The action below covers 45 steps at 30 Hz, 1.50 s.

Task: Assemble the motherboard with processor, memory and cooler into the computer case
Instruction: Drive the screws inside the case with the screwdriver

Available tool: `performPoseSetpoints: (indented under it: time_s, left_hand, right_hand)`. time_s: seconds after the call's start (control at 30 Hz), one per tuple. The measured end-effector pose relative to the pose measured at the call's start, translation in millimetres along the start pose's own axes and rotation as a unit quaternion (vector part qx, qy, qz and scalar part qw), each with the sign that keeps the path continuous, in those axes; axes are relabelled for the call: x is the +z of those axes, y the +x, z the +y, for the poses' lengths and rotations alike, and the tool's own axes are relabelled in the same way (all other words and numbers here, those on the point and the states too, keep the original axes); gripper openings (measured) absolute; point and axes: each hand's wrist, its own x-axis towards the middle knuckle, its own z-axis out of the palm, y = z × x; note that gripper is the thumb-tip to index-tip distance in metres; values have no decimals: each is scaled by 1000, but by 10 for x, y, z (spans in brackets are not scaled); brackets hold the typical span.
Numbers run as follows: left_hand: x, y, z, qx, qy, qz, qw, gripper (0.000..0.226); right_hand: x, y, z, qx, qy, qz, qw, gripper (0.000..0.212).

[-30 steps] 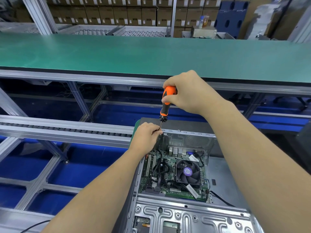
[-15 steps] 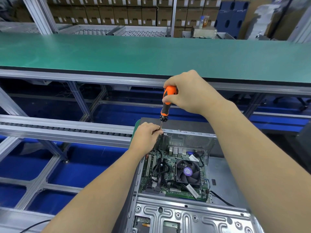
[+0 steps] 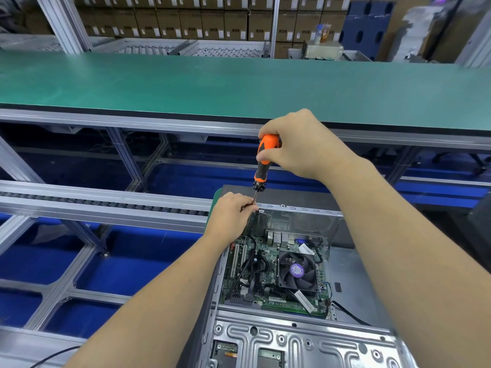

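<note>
An open grey computer case [image 3: 305,338] lies in front of me. Inside it sits a green motherboard [image 3: 268,301] with a black cooler fan [image 3: 297,270] and black cables. My right hand [image 3: 295,147] grips the orange and black handle of a screwdriver [image 3: 264,160], held upright over the case's rear left corner. My left hand [image 3: 232,212] pinches the screwdriver's thin metal shaft just above the case's rear wall [image 3: 300,220]. The tip and any screw are hidden behind my left fingers.
A long green work table [image 3: 239,83] runs across behind the case. A roller conveyor rail [image 3: 106,205] with aluminium framing lies to the left over a blue floor. Stacked cardboard boxes [image 3: 186,19] fill the background. A black cable [image 3: 53,354] trails at lower left.
</note>
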Motion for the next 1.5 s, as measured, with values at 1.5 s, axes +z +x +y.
performPoseSetpoints:
  time_s: [1.5]
  left_hand:
    - [-24,-28,28,7,1,7,1000,18]
  right_hand:
    - [9,-5,-35,-4,14,9,1000,29]
